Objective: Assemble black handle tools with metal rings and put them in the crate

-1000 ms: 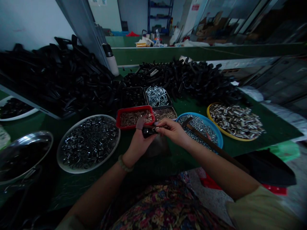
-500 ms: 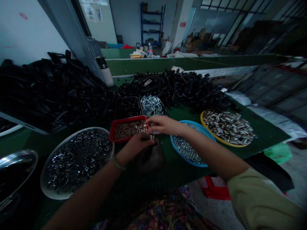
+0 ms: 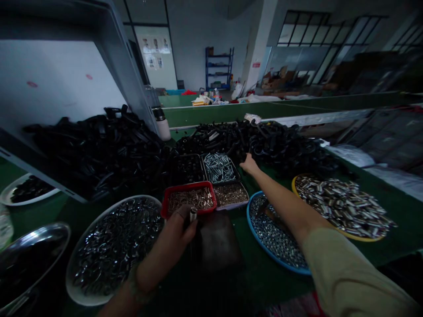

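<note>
My left hand (image 3: 172, 240) is closed around a small dark part topped by a short metal sleeve (image 3: 193, 215), held just in front of the red tray of small brass-coloured pins (image 3: 188, 199). My right arm stretches far forward, and my right hand (image 3: 248, 164) rests at the near edge of the heap of curved black plastic parts (image 3: 274, 143), beside the tray of shiny screws (image 3: 218, 167). Its fingers are hidden among the black parts.
Around the red tray lie a large round dish of dark metal rings (image 3: 115, 244), a blue dish of small silver pieces (image 3: 272, 231), a yellow dish of metal sleeves (image 3: 343, 204), a dark block (image 3: 216, 242) and another big pile of black parts (image 3: 99, 145) at left.
My right hand has left the part in my left hand and reached forward to the black heap. The view has tilted upward. My left hand keeps its hold.
</note>
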`<state>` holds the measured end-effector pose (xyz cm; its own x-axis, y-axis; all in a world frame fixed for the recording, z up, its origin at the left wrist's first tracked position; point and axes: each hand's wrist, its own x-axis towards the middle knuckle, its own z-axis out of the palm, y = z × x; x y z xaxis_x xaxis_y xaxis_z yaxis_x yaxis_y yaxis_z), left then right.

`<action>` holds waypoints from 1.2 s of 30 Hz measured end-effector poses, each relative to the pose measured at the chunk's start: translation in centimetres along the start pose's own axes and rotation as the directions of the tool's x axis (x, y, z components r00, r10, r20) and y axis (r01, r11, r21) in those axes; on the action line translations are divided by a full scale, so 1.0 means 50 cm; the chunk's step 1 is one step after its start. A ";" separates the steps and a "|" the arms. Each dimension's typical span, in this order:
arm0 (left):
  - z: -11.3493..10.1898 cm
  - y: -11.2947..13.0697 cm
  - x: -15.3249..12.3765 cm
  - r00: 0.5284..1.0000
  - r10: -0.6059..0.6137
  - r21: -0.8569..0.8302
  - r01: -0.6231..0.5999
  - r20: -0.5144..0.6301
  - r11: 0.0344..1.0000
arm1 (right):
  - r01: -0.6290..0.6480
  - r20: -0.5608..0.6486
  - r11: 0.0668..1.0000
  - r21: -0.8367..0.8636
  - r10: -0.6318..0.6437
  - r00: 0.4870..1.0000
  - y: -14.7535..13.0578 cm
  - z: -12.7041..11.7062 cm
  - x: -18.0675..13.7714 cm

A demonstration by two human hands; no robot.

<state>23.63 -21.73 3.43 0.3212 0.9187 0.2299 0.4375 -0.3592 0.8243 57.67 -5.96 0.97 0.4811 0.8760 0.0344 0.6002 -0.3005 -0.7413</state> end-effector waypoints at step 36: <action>0.062 0.056 -0.097 0.943 0.003 0.064 -0.026 0.334 0.998 | 0.069 0.284 0.839 0.539 -0.258 0.923 -0.075 0.013 -0.629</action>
<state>25.89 -27.71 3.01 0.5845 0.8100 0.0465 0.4822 -0.3929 0.7830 39.87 -32.12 2.23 0.1076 0.9937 0.0325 0.1923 0.0113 -0.9813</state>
